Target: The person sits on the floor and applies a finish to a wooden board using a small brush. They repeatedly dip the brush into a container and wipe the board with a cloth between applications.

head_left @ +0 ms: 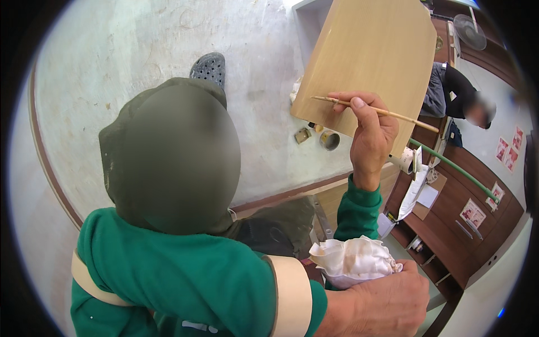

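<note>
A green sleeve (185, 253) crosses the lower left nearest the camera, a beige band (291, 295) around it close to the wrist. Beyond it rises an olive trouser leg (129, 151), partly blurred. A pale wooden board (382, 56) slants across the upper right, its surface smooth and fine-grained.

The person's left hand (382, 297) lies at the lower right, its back toward the camera and its fingers curled. The right hand (373, 132) stands above it, before the board's lower part.

The white cloth bundle (353, 261) is rounded, creased and folded, with brownish stains and a puckered end. The left hand is closed on that puckered end, though most of its fingers are hidden; the bundle bulges leftward from the grip, in front of the right forearm.

Behind the board, a person in dark clothes (463, 84) leans over. A grey clog (209, 70) with holes shows past the leg, and two small cans (330, 140) stand near the board's lower edge.

The slender stick (410, 120) is straw-coloured, with a darker tip. Thumb and fingers pinch it tightly, the tip pointing left and the longer part reaching right past the hand. Whether the tip touches the board cannot be told.
</note>
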The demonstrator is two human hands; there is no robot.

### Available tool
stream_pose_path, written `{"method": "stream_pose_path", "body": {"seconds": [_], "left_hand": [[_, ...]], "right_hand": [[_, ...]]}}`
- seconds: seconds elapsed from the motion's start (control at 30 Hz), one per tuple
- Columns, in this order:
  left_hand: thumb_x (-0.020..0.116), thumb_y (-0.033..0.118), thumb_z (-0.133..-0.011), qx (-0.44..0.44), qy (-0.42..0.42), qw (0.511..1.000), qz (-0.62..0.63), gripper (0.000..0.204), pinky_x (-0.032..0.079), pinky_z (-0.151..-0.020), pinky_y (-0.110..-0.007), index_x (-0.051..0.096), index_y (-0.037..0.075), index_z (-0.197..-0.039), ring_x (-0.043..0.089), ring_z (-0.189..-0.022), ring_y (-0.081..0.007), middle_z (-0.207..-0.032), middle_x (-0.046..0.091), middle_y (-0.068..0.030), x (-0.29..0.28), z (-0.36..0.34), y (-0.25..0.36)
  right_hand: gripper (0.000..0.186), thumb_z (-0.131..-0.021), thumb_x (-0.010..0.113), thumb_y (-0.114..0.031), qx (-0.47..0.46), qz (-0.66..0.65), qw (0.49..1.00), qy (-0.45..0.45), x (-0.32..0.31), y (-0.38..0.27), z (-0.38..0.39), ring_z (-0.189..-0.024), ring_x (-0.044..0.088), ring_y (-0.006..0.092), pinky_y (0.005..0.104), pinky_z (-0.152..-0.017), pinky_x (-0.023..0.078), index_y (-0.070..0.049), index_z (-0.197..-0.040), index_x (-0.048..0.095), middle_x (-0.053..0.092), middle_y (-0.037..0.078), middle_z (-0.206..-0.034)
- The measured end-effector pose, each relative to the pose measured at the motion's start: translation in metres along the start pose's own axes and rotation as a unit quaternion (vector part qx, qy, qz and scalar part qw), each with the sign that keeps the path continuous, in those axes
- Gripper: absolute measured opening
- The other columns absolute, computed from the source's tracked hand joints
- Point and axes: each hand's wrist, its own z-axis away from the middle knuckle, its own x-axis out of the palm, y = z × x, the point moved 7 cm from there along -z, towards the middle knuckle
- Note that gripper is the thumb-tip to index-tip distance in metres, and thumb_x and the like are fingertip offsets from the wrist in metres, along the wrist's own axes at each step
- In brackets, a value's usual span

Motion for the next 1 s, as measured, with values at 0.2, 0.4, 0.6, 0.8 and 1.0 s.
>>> {"method": "stream_pose_path", "body": {"seconds": [0.2,0.4,0.6,0.8,1.0], "left_hand": [[0.071,0.018,-0.081,-0.015,0.004,1.0,0.003,0.016,0.045,-0.057,-0.038,0.072,0.004,-0.074,0.067,-0.07,-0.0226,-0.075,0.071,-0.0081,-0.006,0.001,-0.002],[0.072,0.019,-0.082,-0.016,-0.036,0.999,0.032,0.015,0.045,-0.057,-0.037,0.073,0.005,-0.078,0.066,-0.07,-0.0212,-0.076,0.071,-0.0065,-0.002,0.0,-0.004],[0.072,0.021,-0.085,-0.021,-0.068,0.997,0.02,0.018,0.045,-0.057,-0.036,0.073,0.005,-0.077,0.065,-0.069,-0.0193,-0.074,0.07,-0.0061,0.0,-0.001,-0.006],[0.073,0.021,-0.083,-0.017,-0.085,0.996,0.013,0.019,0.042,-0.056,-0.036,0.072,0.004,-0.075,0.063,-0.065,-0.0192,-0.071,0.067,-0.0064,0.001,-0.002,-0.007],[0.073,0.02,-0.082,-0.015,-0.06,0.998,0.016,0.019,0.041,-0.055,-0.037,0.071,0.003,-0.075,0.061,-0.063,-0.0199,-0.072,0.068,-0.0067,0.001,-0.001,-0.007]], "right_hand": [[0.024,-0.099,0.061,-0.013,0.015,0.033,0.999,-0.017,0.007,-0.001,-0.013,-0.079,0.066,0.013,0.0265,-0.077,0.051,0.007,-0.095,0.073,0.074,0.01,-0.088],[0.024,-0.099,0.062,-0.015,0.009,0.048,0.998,-0.039,0.01,-0.004,-0.018,-0.079,0.066,0.0126,0.0258,-0.075,0.051,0.006,-0.094,0.074,0.073,0.008,-0.084],[0.025,-0.1,0.062,-0.017,0.0,0.063,0.997,-0.042,0.012,-0.003,-0.019,-0.079,0.065,0.0122,0.0256,-0.075,0.051,0.005,-0.094,0.074,0.072,0.007,-0.083],[0.024,-0.101,0.062,-0.016,0.003,0.068,0.997,-0.037,0.011,-0.002,-0.019,-0.079,0.065,0.0116,0.0247,-0.075,0.051,0.005,-0.096,0.074,0.072,0.007,-0.083],[0.025,-0.101,0.062,-0.016,-0.009,0.087,0.996,-0.022,0.011,-0.003,-0.021,-0.078,0.065,0.0113,0.0238,-0.075,0.051,0.004,-0.097,0.074,0.072,0.007,-0.083]]}}
